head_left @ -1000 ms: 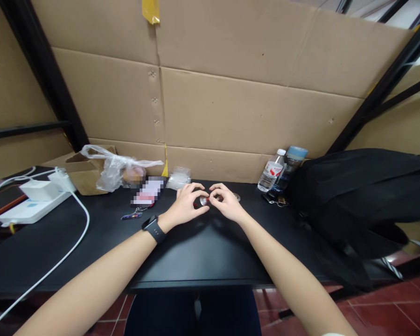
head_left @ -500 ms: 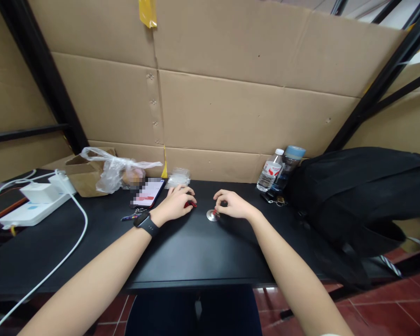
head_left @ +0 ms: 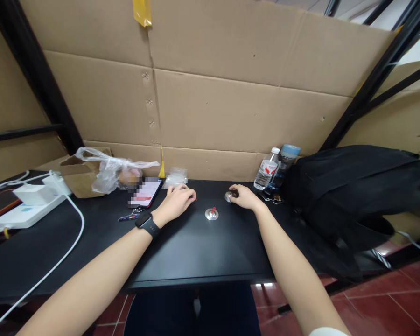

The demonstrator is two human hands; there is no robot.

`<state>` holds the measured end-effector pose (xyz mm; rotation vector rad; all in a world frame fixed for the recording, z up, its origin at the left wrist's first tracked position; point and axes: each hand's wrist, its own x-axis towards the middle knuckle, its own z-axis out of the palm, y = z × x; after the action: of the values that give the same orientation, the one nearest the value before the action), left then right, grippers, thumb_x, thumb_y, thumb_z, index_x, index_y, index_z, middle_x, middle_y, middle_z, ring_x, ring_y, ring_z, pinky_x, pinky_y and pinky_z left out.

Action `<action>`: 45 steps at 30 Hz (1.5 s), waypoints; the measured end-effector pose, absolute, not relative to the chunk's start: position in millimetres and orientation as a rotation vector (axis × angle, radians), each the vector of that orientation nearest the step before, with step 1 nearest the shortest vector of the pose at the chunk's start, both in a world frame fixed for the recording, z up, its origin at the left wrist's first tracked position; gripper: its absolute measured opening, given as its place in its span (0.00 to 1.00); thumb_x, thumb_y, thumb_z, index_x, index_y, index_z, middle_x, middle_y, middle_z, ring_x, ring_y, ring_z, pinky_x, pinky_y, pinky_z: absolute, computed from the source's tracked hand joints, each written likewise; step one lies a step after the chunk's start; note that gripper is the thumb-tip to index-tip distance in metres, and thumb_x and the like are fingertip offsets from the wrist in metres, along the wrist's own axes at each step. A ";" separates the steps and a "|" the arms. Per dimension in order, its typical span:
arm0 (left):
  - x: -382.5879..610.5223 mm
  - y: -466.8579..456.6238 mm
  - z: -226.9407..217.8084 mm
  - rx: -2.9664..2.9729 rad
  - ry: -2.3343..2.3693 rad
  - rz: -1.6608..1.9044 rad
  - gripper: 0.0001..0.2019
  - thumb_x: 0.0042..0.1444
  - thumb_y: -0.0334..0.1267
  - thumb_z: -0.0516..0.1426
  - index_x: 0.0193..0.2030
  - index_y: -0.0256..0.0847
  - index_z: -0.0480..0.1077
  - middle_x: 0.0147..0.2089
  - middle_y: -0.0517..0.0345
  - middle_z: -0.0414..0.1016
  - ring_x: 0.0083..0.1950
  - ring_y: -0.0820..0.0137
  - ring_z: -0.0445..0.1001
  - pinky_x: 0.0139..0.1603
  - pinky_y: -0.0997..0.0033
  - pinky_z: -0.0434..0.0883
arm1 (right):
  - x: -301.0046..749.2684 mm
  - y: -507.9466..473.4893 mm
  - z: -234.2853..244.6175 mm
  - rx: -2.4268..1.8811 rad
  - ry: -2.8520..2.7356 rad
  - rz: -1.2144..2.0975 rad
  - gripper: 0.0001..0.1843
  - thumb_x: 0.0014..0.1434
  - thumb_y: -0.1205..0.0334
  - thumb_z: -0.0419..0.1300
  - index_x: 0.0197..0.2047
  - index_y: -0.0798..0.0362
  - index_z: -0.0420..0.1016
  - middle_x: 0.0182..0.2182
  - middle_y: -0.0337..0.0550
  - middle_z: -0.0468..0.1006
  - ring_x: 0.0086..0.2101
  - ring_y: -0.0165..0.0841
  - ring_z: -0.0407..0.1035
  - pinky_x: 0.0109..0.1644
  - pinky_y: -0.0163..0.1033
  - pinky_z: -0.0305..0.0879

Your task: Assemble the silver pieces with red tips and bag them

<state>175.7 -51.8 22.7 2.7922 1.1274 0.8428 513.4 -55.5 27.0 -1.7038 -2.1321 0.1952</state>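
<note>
On the black table before me lies a small silver finger cymbal (head_left: 212, 214), a domed metal disc with a red strap at its centre. No hand touches it. Behind it and to the right, my right hand (head_left: 245, 196) has its fingers curled round a second silver finger cymbal (head_left: 228, 197), partly hidden by them. My left hand (head_left: 178, 204), with a black watch on the wrist, is bent low over the table left of the first cymbal. A bit of red shows at its closed fingertips; the rest of that thing is hidden.
Beyond my left hand are a clear plastic packet (head_left: 177, 175) and a phone (head_left: 146, 192). A bagged item (head_left: 115, 172), a cardboard box (head_left: 80, 177) and a power strip (head_left: 31, 214) stand left. Bottles (head_left: 267, 170) and a black backpack (head_left: 350, 200) are on the right.
My right hand has let go of the first cymbal's red strap and moved right and back to the second cymbal. My left hand has stayed nearly in place.
</note>
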 end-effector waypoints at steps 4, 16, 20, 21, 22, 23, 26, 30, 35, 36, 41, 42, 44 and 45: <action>178.7 -57.1 31.0 2.709 1.147 0.915 0.07 0.69 0.40 0.55 0.43 0.48 0.75 0.47 0.59 0.81 0.53 0.62 0.72 0.54 0.57 0.53 | 513.1 -54.0 23.2 -1.683 -2.129 0.242 0.21 0.52 0.62 0.68 0.50 0.51 0.78 0.45 0.47 0.83 0.42 0.38 0.77 0.49 0.39 0.70; 178.6 -58.6 33.6 2.610 1.186 0.994 0.07 0.67 0.43 0.58 0.42 0.50 0.79 0.48 0.58 0.83 0.55 0.59 0.72 0.54 0.55 0.53 | 520.3 -55.2 26.8 -1.655 -2.136 0.260 0.20 0.50 0.65 0.72 0.48 0.49 0.80 0.44 0.44 0.83 0.40 0.37 0.76 0.47 0.39 0.69; 180.5 -63.4 40.1 2.572 1.202 1.007 0.08 0.68 0.43 0.57 0.40 0.48 0.77 0.46 0.57 0.82 0.54 0.59 0.72 0.54 0.55 0.54 | 514.5 -58.9 34.5 -1.576 -2.027 0.237 0.21 0.49 0.68 0.71 0.48 0.50 0.79 0.44 0.45 0.83 0.39 0.36 0.76 0.48 0.41 0.70; 181.5 -65.3 42.1 2.557 1.204 1.012 0.09 0.68 0.43 0.56 0.40 0.47 0.76 0.46 0.57 0.82 0.54 0.59 0.73 0.54 0.55 0.55 | 509.5 -60.4 36.9 -1.518 -1.987 0.245 0.21 0.49 0.68 0.71 0.48 0.50 0.79 0.45 0.45 0.82 0.39 0.35 0.75 0.48 0.41 0.70; 182.6 -67.4 44.0 2.535 1.208 1.026 0.09 0.68 0.43 0.56 0.40 0.47 0.76 0.46 0.57 0.81 0.53 0.59 0.73 0.55 0.55 0.55 | 502.5 -62.4 39.5 -1.445 -1.946 0.275 0.22 0.49 0.68 0.70 0.49 0.50 0.78 0.46 0.45 0.82 0.40 0.35 0.75 0.48 0.41 0.71; 183.8 -69.2 45.5 2.506 1.215 1.045 0.08 0.69 0.43 0.56 0.41 0.47 0.76 0.47 0.58 0.80 0.53 0.60 0.73 0.55 0.55 0.56 | 493.5 -65.0 41.9 -1.363 -1.908 0.324 0.23 0.49 0.67 0.70 0.50 0.50 0.78 0.48 0.45 0.81 0.41 0.35 0.75 0.47 0.41 0.71; 187.7 -72.4 46.6 2.401 1.214 1.133 0.08 0.68 0.43 0.56 0.42 0.47 0.75 0.50 0.57 0.76 0.55 0.60 0.73 0.57 0.55 0.60 | 456.8 -76.1 47.0 -1.122 -1.800 0.556 0.24 0.51 0.62 0.71 0.52 0.49 0.76 0.51 0.47 0.80 0.45 0.37 0.76 0.42 0.39 0.72; 192.6 -70.9 41.7 2.321 1.133 1.270 0.07 0.67 0.43 0.57 0.41 0.46 0.76 0.53 0.55 0.71 0.58 0.60 0.71 0.61 0.55 0.64 | 409.1 -92.4 46.6 -0.893 -1.706 0.726 0.22 0.52 0.58 0.73 0.50 0.48 0.75 0.53 0.48 0.80 0.50 0.39 0.76 0.45 0.40 0.73; 197.5 -71.5 37.8 2.306 1.077 1.318 0.05 0.65 0.39 0.58 0.41 0.45 0.75 0.54 0.53 0.70 0.60 0.60 0.70 0.63 0.54 0.66 | 387.2 -99.9 39.3 -0.845 -1.625 0.815 0.19 0.50 0.54 0.75 0.41 0.50 0.76 0.55 0.50 0.78 0.49 0.40 0.78 0.45 0.40 0.74; 198.1 -72.3 37.6 2.311 1.088 1.321 0.05 0.65 0.39 0.58 0.40 0.44 0.75 0.54 0.52 0.70 0.60 0.60 0.70 0.63 0.54 0.65 | 386.4 -99.8 37.8 -0.851 -1.611 0.822 0.19 0.49 0.54 0.75 0.41 0.50 0.76 0.55 0.50 0.78 0.49 0.40 0.78 0.44 0.40 0.74; 199.2 -76.0 36.6 2.349 1.114 1.325 0.05 0.65 0.38 0.57 0.40 0.44 0.75 0.54 0.52 0.70 0.60 0.59 0.70 0.62 0.52 0.65 | 385.8 -97.4 34.4 -0.878 -1.538 0.884 0.21 0.46 0.52 0.77 0.37 0.52 0.75 0.52 0.49 0.78 0.44 0.39 0.79 0.43 0.40 0.76; 199.1 -76.6 36.8 2.352 1.116 1.323 0.05 0.65 0.38 0.57 0.40 0.45 0.75 0.54 0.53 0.70 0.60 0.59 0.70 0.62 0.52 0.65 | 386.5 -97.0 34.9 -0.875 -1.536 0.894 0.21 0.46 0.51 0.77 0.36 0.52 0.75 0.52 0.49 0.78 0.43 0.38 0.79 0.44 0.40 0.76; 198.8 -77.8 37.7 2.353 1.136 1.320 0.05 0.65 0.38 0.57 0.40 0.45 0.75 0.55 0.52 0.70 0.61 0.58 0.69 0.62 0.51 0.64 | 389.2 -96.6 37.3 -0.886 -1.573 0.872 0.19 0.51 0.48 0.74 0.36 0.52 0.76 0.51 0.49 0.77 0.44 0.38 0.78 0.46 0.40 0.76; 198.6 -78.4 38.4 2.354 1.148 1.319 0.05 0.65 0.38 0.57 0.40 0.45 0.75 0.55 0.52 0.70 0.61 0.58 0.69 0.62 0.51 0.64 | 391.2 -96.7 39.0 -0.907 -1.612 0.834 0.18 0.54 0.47 0.71 0.36 0.52 0.77 0.51 0.49 0.77 0.45 0.38 0.77 0.46 0.40 0.76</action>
<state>198.6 -78.4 38.4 2.3541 1.1484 1.3187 391.2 -96.7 39.0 -0.9071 -1.6116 0.8335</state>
